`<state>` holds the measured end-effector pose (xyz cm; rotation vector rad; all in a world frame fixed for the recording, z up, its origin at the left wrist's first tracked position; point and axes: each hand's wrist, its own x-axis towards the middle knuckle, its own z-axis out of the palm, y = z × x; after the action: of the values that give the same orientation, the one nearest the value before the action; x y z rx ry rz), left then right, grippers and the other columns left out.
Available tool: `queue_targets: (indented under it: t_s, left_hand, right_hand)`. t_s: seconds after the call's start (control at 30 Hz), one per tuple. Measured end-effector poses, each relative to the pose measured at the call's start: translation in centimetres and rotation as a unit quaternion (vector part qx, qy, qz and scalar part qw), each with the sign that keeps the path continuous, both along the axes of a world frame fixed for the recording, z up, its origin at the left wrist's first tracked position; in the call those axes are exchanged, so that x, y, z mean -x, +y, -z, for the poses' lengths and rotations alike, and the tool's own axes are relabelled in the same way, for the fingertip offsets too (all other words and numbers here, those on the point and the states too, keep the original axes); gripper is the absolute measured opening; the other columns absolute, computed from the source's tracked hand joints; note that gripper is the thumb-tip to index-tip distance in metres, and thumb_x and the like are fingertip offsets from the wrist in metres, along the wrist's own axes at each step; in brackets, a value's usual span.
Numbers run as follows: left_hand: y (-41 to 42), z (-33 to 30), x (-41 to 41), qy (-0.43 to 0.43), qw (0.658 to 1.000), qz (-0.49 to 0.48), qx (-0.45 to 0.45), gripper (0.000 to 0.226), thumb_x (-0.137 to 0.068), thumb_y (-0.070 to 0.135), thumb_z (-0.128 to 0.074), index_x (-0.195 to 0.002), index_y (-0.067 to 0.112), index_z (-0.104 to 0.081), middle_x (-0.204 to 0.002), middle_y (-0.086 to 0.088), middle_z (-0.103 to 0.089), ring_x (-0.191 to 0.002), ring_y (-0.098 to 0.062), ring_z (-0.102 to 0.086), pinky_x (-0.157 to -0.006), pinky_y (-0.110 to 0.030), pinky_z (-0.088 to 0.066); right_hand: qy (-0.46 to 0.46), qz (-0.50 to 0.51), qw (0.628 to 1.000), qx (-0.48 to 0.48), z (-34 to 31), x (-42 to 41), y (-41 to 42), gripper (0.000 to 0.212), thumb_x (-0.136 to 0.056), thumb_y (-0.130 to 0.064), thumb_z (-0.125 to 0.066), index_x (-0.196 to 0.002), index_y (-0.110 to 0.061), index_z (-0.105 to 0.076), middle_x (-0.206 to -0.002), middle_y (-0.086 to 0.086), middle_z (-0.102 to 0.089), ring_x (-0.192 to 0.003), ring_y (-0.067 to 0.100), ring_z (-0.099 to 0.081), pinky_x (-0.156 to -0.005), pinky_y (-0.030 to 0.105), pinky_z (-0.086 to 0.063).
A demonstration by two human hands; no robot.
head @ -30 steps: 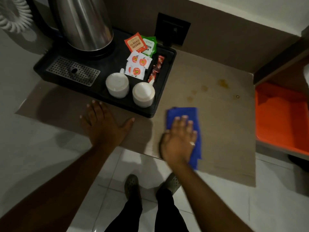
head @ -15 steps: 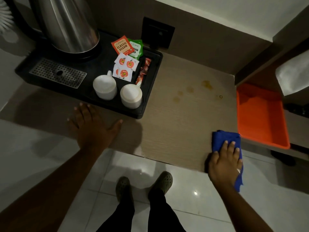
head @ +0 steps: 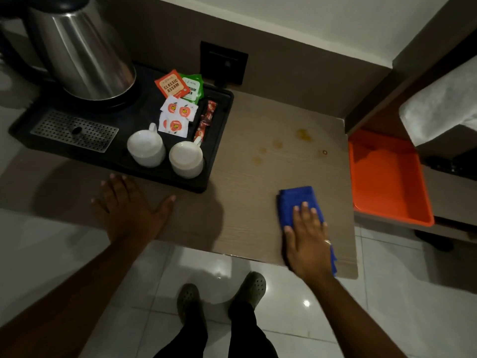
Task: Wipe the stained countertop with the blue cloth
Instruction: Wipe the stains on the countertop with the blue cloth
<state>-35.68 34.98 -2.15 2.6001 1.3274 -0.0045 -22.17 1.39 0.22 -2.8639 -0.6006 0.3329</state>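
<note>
Pressing flat, the right hand (head: 307, 241) spreads its fingers (head: 304, 210) on the folded blue cloth (head: 296, 200) near the tabletop's (head: 245, 223) front right corner, gripping nothing. The left hand (head: 129, 210) lies open and palm-down on the wood just in front of the black tray (head: 219, 140). Amber stains (head: 302, 134) sit beyond the cloth, apart from it. The tray holds a steel kettle (head: 85, 52), two upturned white cups (head: 165, 153), tea sachets (head: 175, 99) and a slotted drip grate (head: 74, 130). An orange bin (head: 387, 177) stands just right of the tabletop; nothing shows inside it.
</note>
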Motion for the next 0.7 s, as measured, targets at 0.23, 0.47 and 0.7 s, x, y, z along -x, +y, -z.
queue_targets:
  t_s: [0.23,0.47,0.7]
  left_hand:
    - [0.2,0.3,-0.1,0.001,1.000,0.002,0.000,0.120,-0.071,0.088,-0.029,-0.151,0.000,-0.012,-0.161,-0.025,-0.011,-0.149,-0.042,-0.007,-0.115,-0.065,-0.003]
    - [0.2,0.6,-0.3,-0.003,1.000,-0.010,0.004,0.121,-0.071,0.088,-0.029,-0.152,0.001,-0.010,-0.162,-0.024,-0.010,-0.149,-0.041,-0.006,-0.114,-0.066,-0.003]
    - [-0.1,0.3,-0.6,-0.010,1.000,-0.015,0.005,0.119,-0.072,0.086,-0.029,-0.150,-0.002,-0.017,-0.160,-0.026,-0.016,-0.148,-0.043,-0.011,-0.113,-0.067,-0.007]
  right_hand:
    - [-0.033,0.240,0.969,0.040,0.0,-6.3,-0.5,0.061,-0.098,-0.037,-0.030,-0.149,-0.008,-0.014,-0.160,0.017,-0.011,-0.146,0.036,-0.009,-0.116,0.055,-0.010]
    - [-0.021,-0.065,0.998,0.009,0.6,0.0,9.7,0.061,-0.097,-0.043,-0.021,-0.151,-0.018,-0.008,-0.160,0.001,0.000,-0.148,0.023,0.002,-0.116,0.042,0.006]
    - [-0.017,0.001,1.000,0.007,-0.1,-3.6,-2.8,0.062,-0.094,-0.045,-0.020,-0.149,-0.018,-0.013,-0.159,0.004,-0.011,-0.147,0.021,-0.004,-0.119,0.049,-0.007]
